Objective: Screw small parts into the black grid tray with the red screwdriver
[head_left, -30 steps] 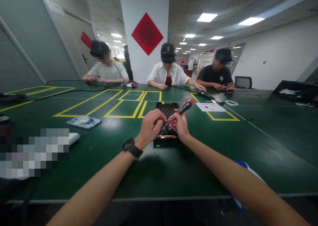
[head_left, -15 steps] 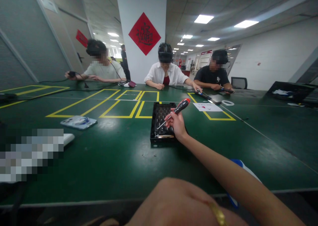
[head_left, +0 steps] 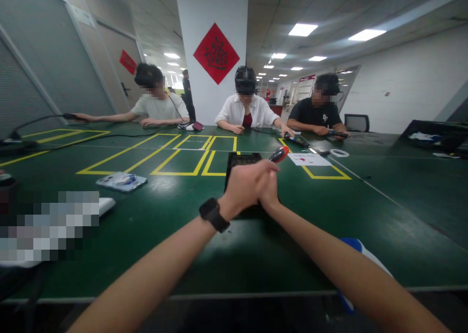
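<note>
one screwdriver (head_left: pixel 280 154) in right grip (head_left: pixel 269 192), left grip (head_left: pixel 245 184) overlapping

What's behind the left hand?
Parts of the right hand, a black tray and a screwdriver handle show past it. The shaft and much of the tray's inside are covered.

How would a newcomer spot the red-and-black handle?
On the green table, find the black rectangular tray partly hidden by the bare left hand. The red-and-black tool handle pokes out past that hand; its red, rounded end sets it apart from the flat white paper nearby.
</note>
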Available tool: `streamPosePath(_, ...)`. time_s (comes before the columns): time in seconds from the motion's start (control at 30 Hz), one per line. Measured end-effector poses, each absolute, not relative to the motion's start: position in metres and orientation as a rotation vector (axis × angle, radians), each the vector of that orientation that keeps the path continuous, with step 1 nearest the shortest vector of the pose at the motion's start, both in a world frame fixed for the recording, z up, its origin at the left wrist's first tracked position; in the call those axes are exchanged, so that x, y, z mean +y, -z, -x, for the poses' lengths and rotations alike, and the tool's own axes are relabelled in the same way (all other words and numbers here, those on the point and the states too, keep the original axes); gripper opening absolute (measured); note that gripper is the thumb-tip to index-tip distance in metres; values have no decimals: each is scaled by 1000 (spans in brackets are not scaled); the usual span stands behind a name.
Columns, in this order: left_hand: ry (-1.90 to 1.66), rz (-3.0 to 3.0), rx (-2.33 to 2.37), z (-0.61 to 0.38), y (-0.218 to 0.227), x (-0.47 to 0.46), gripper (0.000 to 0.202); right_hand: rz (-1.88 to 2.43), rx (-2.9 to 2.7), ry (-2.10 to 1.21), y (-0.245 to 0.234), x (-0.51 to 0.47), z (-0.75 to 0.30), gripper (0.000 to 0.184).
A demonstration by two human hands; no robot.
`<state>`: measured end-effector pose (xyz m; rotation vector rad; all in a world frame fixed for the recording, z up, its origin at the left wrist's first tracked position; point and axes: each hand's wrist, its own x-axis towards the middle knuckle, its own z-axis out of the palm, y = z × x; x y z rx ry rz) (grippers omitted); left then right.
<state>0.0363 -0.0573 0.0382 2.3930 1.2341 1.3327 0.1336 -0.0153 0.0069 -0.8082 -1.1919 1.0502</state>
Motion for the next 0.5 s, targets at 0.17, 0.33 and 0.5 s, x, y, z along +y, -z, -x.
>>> streamPosePath(0.17, -1377, -1931, 1778, 28, -4, 31, 43, 684, -1130, -884, -6, -15, -131, 31)
streamPosePath(0.33, -1157, -1830, 1583, 44, 40, 49, 36, 679, -1202, -927, -7, -18, -129, 34)
streamPosePath(0.5, -1217, -2030, 1537, 35, 36, 36, 26, 664, -1261, -933, -6, -21, -129, 32)
